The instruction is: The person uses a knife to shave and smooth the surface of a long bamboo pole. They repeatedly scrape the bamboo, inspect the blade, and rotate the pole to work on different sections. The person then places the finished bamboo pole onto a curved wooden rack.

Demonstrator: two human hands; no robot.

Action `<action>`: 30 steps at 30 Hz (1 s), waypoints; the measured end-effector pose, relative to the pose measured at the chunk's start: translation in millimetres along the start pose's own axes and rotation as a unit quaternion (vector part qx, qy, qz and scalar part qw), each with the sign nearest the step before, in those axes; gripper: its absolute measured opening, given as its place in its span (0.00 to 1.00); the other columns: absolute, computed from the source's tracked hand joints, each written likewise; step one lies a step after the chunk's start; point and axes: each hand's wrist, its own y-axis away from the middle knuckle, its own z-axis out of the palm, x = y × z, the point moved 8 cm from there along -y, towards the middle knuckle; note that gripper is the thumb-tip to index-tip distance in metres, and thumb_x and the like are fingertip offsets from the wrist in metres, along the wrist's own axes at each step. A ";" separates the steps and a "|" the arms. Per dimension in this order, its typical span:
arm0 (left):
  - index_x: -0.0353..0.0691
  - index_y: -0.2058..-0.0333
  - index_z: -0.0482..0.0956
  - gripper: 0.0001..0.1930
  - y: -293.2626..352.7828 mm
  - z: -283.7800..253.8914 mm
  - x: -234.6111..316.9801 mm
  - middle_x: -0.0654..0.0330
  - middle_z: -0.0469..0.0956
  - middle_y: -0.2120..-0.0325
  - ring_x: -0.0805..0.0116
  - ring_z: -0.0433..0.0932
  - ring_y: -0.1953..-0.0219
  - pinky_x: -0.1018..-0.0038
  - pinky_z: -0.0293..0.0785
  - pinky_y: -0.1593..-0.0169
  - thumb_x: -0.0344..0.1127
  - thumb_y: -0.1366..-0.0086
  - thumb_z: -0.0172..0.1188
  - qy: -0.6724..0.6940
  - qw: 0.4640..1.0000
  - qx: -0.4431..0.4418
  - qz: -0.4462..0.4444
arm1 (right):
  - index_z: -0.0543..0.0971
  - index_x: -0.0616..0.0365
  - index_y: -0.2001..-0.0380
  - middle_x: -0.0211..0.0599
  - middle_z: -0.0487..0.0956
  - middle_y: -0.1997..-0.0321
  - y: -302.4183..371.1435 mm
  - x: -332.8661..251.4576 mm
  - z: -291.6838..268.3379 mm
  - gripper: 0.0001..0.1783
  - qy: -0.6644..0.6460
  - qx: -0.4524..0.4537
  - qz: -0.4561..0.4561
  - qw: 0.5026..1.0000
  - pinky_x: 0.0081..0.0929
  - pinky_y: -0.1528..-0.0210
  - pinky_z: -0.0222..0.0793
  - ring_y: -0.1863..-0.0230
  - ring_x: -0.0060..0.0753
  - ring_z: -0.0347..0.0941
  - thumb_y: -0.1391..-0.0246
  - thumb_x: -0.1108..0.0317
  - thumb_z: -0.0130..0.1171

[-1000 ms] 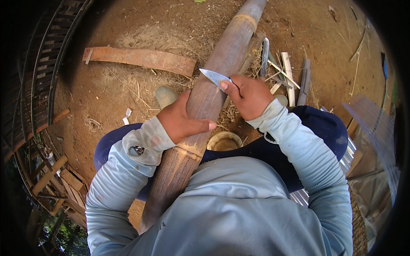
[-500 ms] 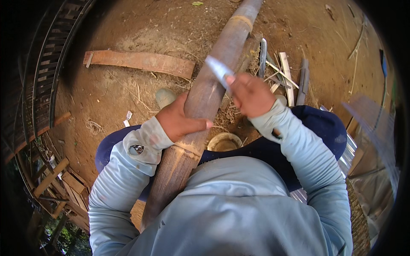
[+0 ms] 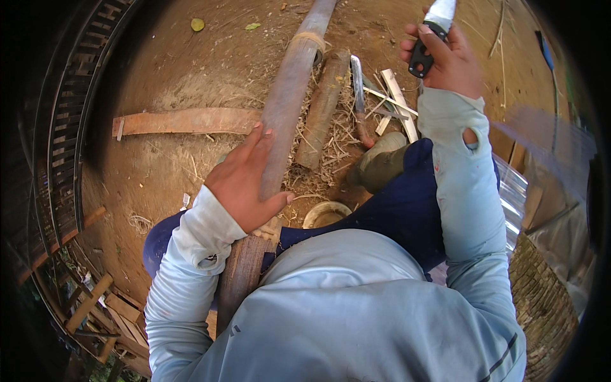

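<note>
A long brown bamboo pole [image 3: 283, 105] slants from beside my torso up past the top of the view, with pale rings at its nodes. My left hand [image 3: 240, 181] lies on top of it near my lap, fingers stretched along the pole and thumb spread out. At the upper right, clear of the pole, my right hand [image 3: 450, 63] is closed round a knife [image 3: 421, 56]. Its black handle has round holes, and its pale blade points upward, partly cut off by the frame's edge.
A short log [image 3: 324, 111], a long blade with a wooden handle [image 3: 358, 89] and pale wood strips [image 3: 400, 99] lie ahead. Close to my legs sit a round bowl [image 3: 326, 214] and a boot [image 3: 375, 162]. A reddish-brown plank [image 3: 184, 121] lies left; clear plastic sheeting [image 3: 547, 143] hangs right.
My right hand has moved up and right, taking the knife away from the pole. My left hand has gone from wrapping the pole to lying flat on it. The pole appears further left.
</note>
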 end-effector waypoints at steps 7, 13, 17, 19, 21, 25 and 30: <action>0.37 0.32 0.55 0.50 6.2 0.9 9.2 0.36 0.58 0.34 0.40 0.62 0.34 0.60 0.62 0.33 0.44 0.51 0.71 -0.017 0.999 -0.026 -0.034 | 0.72 0.61 0.51 0.41 0.82 0.58 -17.3 -1.2 -42.6 0.12 -0.012 0.039 -0.013 0.999 0.25 0.68 0.77 0.68 0.26 0.77 0.37 0.71 0.55; 0.35 0.31 0.50 0.54 21.3 5.7 -11.9 0.37 0.63 0.38 0.47 0.67 0.36 0.63 0.64 0.35 0.40 0.53 0.73 0.136 0.985 -0.016 -0.108 | 0.73 0.60 0.54 0.36 0.80 0.62 -9.4 -8.7 -37.9 0.10 0.010 0.049 0.011 0.999 0.22 0.70 0.74 0.69 0.24 0.75 0.37 0.70 0.55; 0.33 0.31 0.51 0.51 27.4 21.4 -49.5 0.38 0.65 0.39 0.50 0.72 0.41 0.64 0.67 0.38 0.39 0.50 0.69 0.350 0.922 -0.033 -0.161 | 0.75 0.59 0.53 0.33 0.80 0.62 -3.1 -22.5 -16.9 0.11 -0.003 0.012 0.010 1.000 0.20 0.71 0.72 0.69 0.21 0.74 0.36 0.68 0.56; 0.32 0.31 0.51 0.49 28.9 32.1 -75.7 0.42 0.66 0.39 0.53 0.72 0.42 0.67 0.66 0.38 0.36 0.50 0.67 0.454 0.879 -0.019 -0.141 | 0.75 0.59 0.49 0.32 0.80 0.62 4.8 -36.9 5.9 0.15 -0.039 -0.042 -0.014 0.998 0.20 0.70 0.71 0.69 0.20 0.74 0.36 0.67 0.56; 0.32 0.31 0.53 0.44 32.0 31.6 -76.9 0.48 0.71 0.42 0.61 0.74 0.45 0.72 0.66 0.39 0.30 0.47 0.61 0.496 0.853 -0.031 -0.159 | 0.74 0.58 0.45 0.31 0.80 0.62 10.9 -43.8 17.6 0.18 -0.044 -0.069 -0.026 0.996 0.19 0.69 0.71 0.69 0.19 0.73 0.36 0.66 0.56; 0.31 0.33 0.59 0.37 37.9 28.9 -76.4 0.52 0.75 0.46 0.67 0.75 0.47 0.74 0.68 0.41 0.29 0.44 0.55 0.534 0.828 -0.061 -0.160 | 0.72 0.55 0.40 0.30 0.80 0.62 20.9 -50.5 29.2 0.22 -0.004 -0.082 -0.026 0.996 0.18 0.68 0.71 0.69 0.17 0.73 0.36 0.65 0.56; 0.28 0.36 0.63 0.34 39.8 25.0 -77.4 0.51 0.76 0.47 0.67 0.76 0.48 0.73 0.69 0.42 0.32 0.43 0.52 0.534 0.825 -0.093 -0.158 | 0.73 0.54 0.40 0.29 0.79 0.61 27.1 -59.3 22.6 0.22 -0.009 -0.089 -0.032 0.996 0.17 0.67 0.71 0.69 0.15 0.72 0.35 0.64 0.56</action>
